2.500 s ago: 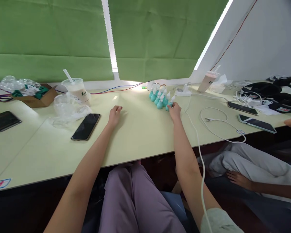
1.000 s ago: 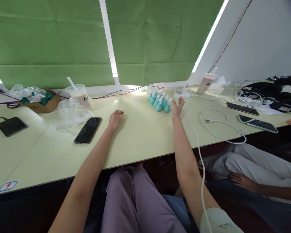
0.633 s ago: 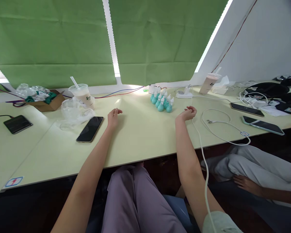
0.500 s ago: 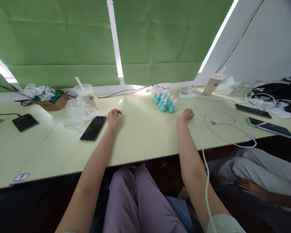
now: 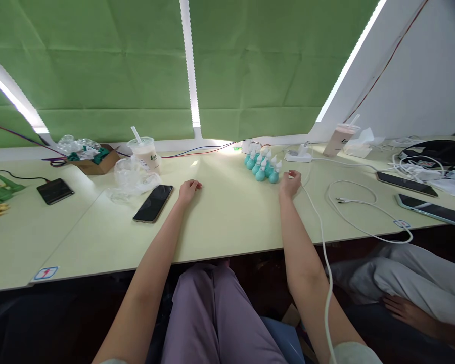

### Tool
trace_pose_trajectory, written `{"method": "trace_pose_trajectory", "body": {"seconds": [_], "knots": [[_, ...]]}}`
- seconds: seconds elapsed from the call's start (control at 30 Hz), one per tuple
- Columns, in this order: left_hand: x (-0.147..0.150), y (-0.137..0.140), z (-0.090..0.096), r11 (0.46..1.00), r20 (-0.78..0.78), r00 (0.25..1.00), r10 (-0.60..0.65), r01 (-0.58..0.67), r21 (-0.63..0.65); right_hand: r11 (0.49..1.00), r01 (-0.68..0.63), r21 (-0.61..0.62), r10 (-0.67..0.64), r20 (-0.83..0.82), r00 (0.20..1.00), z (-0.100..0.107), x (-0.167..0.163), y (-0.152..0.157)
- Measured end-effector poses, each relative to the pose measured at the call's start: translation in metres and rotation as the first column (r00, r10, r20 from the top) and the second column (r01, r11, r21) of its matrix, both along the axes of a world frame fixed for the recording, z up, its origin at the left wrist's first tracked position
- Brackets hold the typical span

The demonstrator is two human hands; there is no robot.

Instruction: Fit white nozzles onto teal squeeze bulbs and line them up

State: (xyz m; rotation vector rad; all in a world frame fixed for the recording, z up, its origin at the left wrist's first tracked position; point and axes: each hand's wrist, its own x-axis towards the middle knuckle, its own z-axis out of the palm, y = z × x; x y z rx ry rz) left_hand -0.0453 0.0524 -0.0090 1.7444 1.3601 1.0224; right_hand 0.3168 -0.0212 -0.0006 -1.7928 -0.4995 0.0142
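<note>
My left hand [image 5: 190, 191] rests on the tabletop right of a black phone [image 5: 153, 203]. Its fingers are loosely curled, and nothing shows in them. My right hand [image 5: 290, 184] is just right of a cluster of small teal squeeze bottles [image 5: 261, 175] with white pointed tips. Its fingers are bent, with a small gap between thumb and fingers, and no object is visible in it. The bottles stand upright, close together. A white cable [image 5: 318, 215] runs past the right forearm.
At the left are a clear plastic bag [image 5: 131, 177], a drink cup [image 5: 144, 153], an open cardboard box [image 5: 98, 163] and a black device [image 5: 55, 191]. A power strip [image 5: 299, 154], another drink cup [image 5: 340, 139] and two phones lie right. Another person's hand [image 5: 411, 311] is below the table edge.
The view has tilted up and turned slightly left. My right hand has moved closer to the teal bottles and its fingers have loosened. My left hand's fingers are more curled.
</note>
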Motion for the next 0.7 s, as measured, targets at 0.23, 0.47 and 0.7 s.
{"method": "trace_pose_trajectory", "body": {"seconds": [0.23,0.47,0.7], "knots": [[0.001,0.002,-0.001,1.0,-0.016,1.0,0.01,-0.01,-0.008,0.982,-0.123,-0.142,0.152,0.219,0.964,0.006,-0.014,0.001],[0.001,0.002,-0.001,1.0,-0.052,0.999,0.01,-0.01,-0.002,0.982,-0.052,-0.18,0.081,0.158,0.984,0.003,-0.008,0.002],[0.015,-0.014,0.008,0.997,-0.037,0.999,-0.039,0.042,0.067,0.986,-0.025,0.168,-0.033,0.332,0.943,0.042,-0.038,-0.017]]}}
